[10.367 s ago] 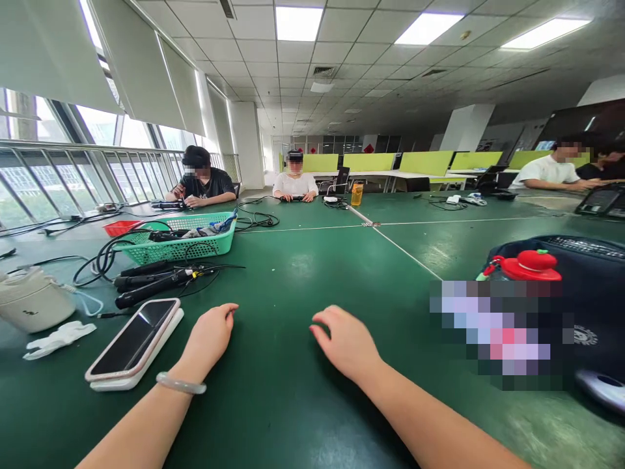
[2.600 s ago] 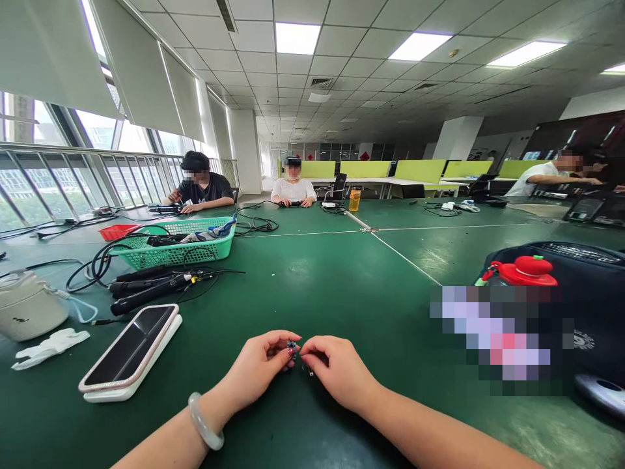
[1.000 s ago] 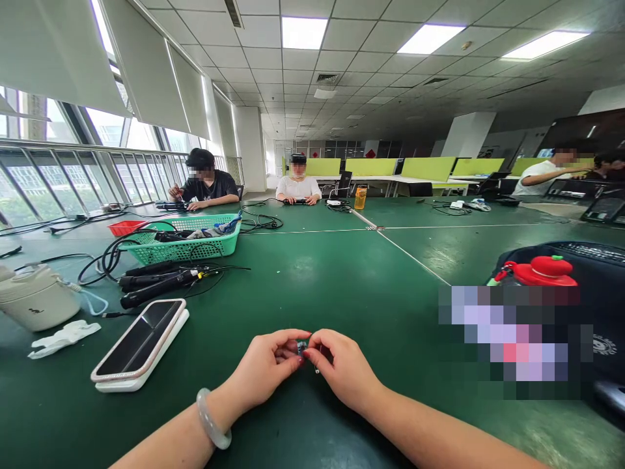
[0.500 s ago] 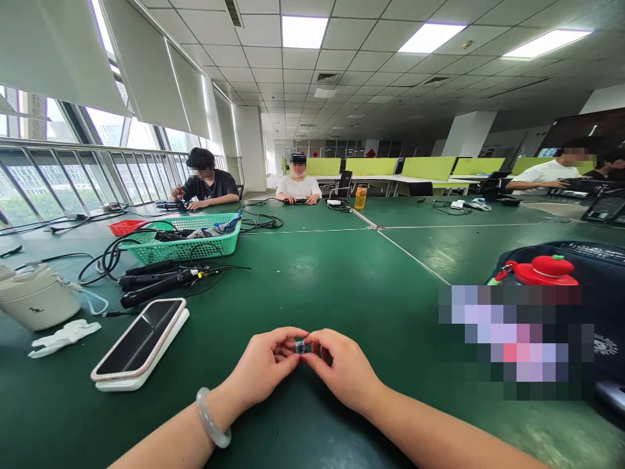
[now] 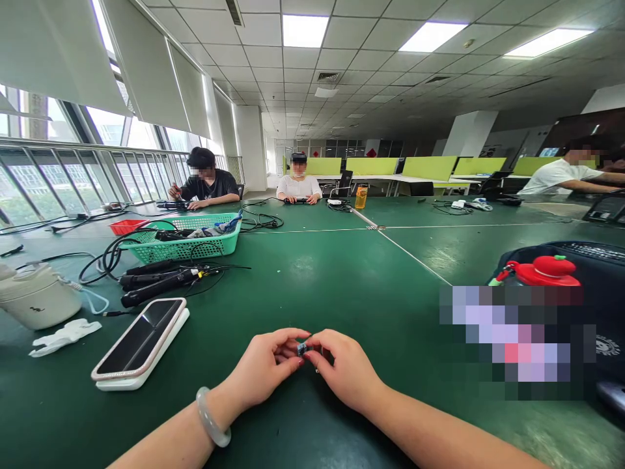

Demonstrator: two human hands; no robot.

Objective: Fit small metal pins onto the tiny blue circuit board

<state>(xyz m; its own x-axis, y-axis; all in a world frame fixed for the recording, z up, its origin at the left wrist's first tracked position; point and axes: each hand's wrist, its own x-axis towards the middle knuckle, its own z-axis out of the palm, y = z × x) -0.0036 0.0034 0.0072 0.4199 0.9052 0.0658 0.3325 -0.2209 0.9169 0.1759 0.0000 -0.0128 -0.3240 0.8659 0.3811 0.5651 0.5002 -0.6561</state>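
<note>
A small blue-grey piece [image 5: 301,350] sits between my fingertips, just above the green table; it is too small for its kind to show. My left hand [image 5: 266,365] is closed on it from the left, thumb below and forefinger above, with a pale bangle [image 5: 213,417] on that wrist. From the right, my right hand [image 5: 344,368] pinches the same piece between thumb and fingers. The fingertips of both hands nearly meet and partly cover it. A tiny light speck [image 5: 317,370] shows by my right thumb.
On the left lie a phone on a white box [image 5: 139,342], tissue [image 5: 66,337], a cream container [image 5: 41,299], black cylindrical devices [image 5: 159,286] and a green basket [image 5: 195,244]. At right are a dark bag [image 5: 600,280] and a red-lidded bottle [image 5: 549,270]. Several people sit further back.
The small piece has turned slightly between my fingers, and my right fingers have shifted a little. At the far right, a person in white has moved rightward with an arm stretched out.
</note>
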